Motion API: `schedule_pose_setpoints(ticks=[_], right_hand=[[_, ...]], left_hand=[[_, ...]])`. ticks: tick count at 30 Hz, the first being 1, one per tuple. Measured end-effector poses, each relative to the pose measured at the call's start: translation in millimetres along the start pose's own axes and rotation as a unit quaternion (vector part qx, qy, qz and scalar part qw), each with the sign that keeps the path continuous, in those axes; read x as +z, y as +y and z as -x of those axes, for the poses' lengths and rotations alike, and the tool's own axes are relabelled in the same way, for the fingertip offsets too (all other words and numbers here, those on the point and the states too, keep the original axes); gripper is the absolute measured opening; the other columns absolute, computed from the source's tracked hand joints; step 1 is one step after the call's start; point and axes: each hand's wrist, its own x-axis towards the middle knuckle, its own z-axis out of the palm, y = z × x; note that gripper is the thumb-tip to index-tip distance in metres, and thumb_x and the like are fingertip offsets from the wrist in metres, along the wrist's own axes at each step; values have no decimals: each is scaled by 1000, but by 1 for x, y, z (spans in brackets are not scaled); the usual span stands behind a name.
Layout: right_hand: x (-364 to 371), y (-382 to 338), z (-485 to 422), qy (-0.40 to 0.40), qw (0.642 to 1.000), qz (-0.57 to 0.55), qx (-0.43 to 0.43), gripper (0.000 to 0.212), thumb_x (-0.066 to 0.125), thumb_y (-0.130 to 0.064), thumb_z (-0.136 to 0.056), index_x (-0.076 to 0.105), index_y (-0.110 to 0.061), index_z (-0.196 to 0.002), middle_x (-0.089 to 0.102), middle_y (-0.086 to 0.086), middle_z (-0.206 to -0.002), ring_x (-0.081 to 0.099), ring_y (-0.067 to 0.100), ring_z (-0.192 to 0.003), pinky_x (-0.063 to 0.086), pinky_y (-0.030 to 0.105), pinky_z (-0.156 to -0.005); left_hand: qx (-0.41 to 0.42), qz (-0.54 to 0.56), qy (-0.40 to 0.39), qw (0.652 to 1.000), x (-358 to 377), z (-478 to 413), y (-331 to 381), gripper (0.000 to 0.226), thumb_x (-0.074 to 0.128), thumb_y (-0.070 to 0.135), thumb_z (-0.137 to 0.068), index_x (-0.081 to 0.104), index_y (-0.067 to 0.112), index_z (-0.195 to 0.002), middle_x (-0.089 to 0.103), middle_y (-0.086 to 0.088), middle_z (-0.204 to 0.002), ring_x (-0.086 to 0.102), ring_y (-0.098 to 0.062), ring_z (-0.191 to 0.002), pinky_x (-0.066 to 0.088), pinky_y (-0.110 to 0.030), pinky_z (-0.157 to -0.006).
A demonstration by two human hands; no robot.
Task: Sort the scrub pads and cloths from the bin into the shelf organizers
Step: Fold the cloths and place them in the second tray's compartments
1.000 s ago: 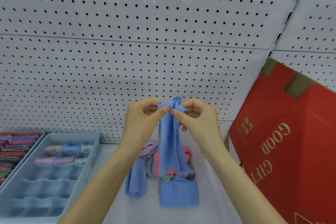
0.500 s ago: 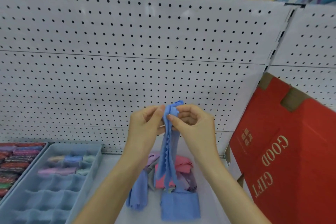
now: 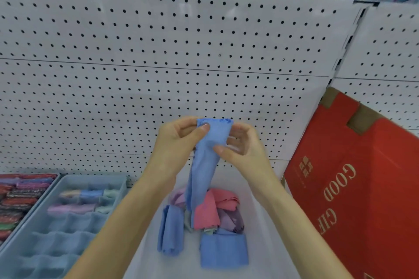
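Thin sky-blue cloth (image 3: 207,156) dangles long and narrow over the white plastic bin (image 3: 260,244), mid-scene; left hand (image 3: 179,142) and right hand (image 3: 243,150) fingers pinching its top; pale-blue divided organizer (image 3: 68,244) close left, red cardboard box (image 3: 362,188) crowding right.

I'm getting a bright, even, cool-white feed with soft diffuse light, no glare and barely a shadow on the white pegboard (image 3: 158,52). The wide lens bows the pegboard's hole rows and seams toward the edges. Nothing is truly crisp: the left hand (image 3: 179,142), right hand (image 3: 243,146) and the blue cloth (image 3: 209,142) they pinch are faintly smeared, and the organizer (image 3: 68,240) at lower left is softer still.
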Motion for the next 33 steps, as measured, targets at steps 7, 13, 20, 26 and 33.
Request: schedule_pose_setpoints(ticks=[7,13,20,26,33], right_hand=[[28,9,-2,-28,999,-36,29,12,72,-12,-81,64,-4,-83,70,13,-86,65,18,-78,52,39,-74],[24,7,3,-137,985,-86,64,10,60,-19,-92,68,-15,-92,72,4,-91,68,20,-86,52,40,-84],[22,14,5,-99,992,-75,38,10,61,-7,-88,69,-5,-92,73,2,-91,69,11,-82,52,19,-71],[17,10,5,-97,990,-93,46,7,64,-4,-85,71,-4,-86,74,1,-83,70,13,-79,54,23,-70],[10,17,5,-7,996,-55,72,5,69,-5,-82,71,-6,-86,74,5,-80,70,16,-72,56,26,-62]], left_hand=[[10,49,38,998,24,-3,16,24,45,17,-99,51,-6,-99,55,-8,-89,51,-15,-84,40,-34,-78],[-4,15,41,999,22,-6,22,25,44,19,-99,50,-6,-101,51,-9,-88,49,-17,-79,40,-33,-69],[21,12,16,1000,16,-6,23,33,52,21,-97,51,-12,-100,52,-12,-87,47,-24,-77,40,-39,-69],[-21,46,6,999,15,-8,23,38,52,32,-95,57,-4,-107,64,-11,-93,62,-21,-80,54,-34,-71],[-205,-5,-142,968,2,27,-36,20,52,25,-96,61,13,-109,75,3,-87,71,-8,-74,53,-21,-55]])
